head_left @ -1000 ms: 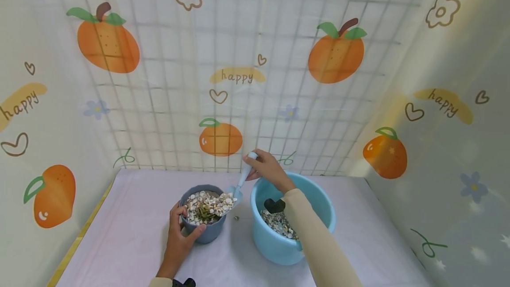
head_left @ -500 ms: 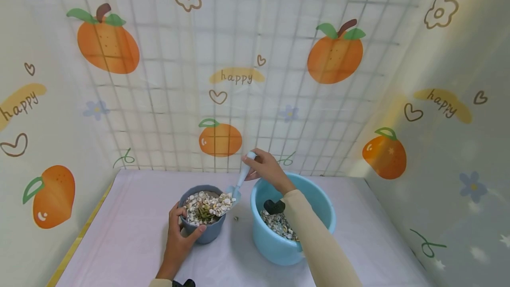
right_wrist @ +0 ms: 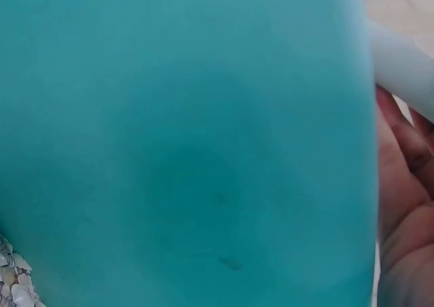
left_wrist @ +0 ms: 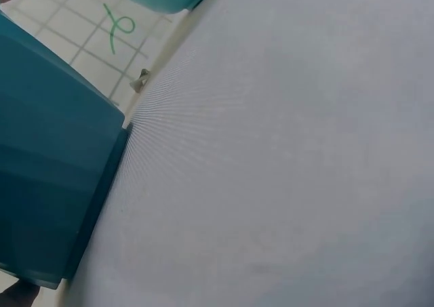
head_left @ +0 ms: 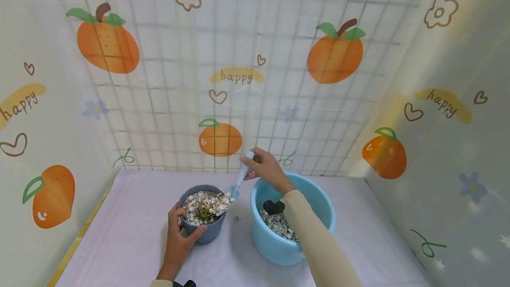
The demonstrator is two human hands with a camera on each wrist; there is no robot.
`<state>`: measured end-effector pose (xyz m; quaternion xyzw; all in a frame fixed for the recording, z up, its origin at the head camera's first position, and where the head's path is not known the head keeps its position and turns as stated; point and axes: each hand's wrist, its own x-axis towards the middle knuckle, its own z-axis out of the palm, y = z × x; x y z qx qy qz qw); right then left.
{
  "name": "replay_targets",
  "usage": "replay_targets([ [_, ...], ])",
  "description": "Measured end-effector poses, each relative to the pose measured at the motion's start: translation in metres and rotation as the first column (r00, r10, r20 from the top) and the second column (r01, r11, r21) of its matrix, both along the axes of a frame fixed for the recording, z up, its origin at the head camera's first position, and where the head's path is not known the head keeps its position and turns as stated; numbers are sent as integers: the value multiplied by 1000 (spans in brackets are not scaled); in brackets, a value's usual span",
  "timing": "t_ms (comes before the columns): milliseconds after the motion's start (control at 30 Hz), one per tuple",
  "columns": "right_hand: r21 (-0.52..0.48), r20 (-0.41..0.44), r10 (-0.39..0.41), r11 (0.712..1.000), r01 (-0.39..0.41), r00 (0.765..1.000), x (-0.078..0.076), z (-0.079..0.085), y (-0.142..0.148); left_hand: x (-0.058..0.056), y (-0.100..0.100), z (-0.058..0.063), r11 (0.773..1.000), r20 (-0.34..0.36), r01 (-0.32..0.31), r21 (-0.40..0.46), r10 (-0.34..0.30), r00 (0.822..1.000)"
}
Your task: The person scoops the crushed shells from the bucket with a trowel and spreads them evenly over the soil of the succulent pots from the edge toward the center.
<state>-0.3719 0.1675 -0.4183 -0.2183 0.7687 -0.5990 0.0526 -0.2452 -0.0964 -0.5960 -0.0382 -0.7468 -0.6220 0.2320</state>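
Note:
A blue-grey flower pot stands on the left of the table, holding a small green succulent ringed by pale pebbles or shell bits. My left hand grips its near left side, thumb on the front wall and fingers round the rim. In my right hand is the handle of a light blue trowel, tilted down to the left. The trowel's blade, loaded with pebbles, overlaps the pot's right rim. In the right wrist view the tub wall hides much of the right hand.
A light blue tub with more pebbles inside stands right of the pot, under the right forearm. One small loose pebble lies on the table between them. A printed curtain over a wire grid closes off the back.
The trowel and right hand have shifted slightly left, bringing the loaded blade a little further over the pot. My left hand and the pot look the same.

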Motion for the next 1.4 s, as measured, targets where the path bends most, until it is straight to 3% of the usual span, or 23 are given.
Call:
replay_targets([
  [533, -32, -24, 21, 999, -22, 999, -2, 1, -3, -1, 1, -5, 1000, -5, -15, -3, 15, 1000],
  [1067, -62, -89, -10, 998, 4, 996, -2, 0, -2, -2, 0, -5, 1000, -7, -13, -8, 13, 1000],
  [1267, -63, -86, -9, 998, 4, 996, 1, 5, -3, -1, 1, -2, 1000, 30, -19, -3, 19, 999],
  [1400, -62, -104, -8, 998, 1, 995, 12, 18, -5, -1, 1, -1, 1000, 47, -17, 10, 16, 999],
])
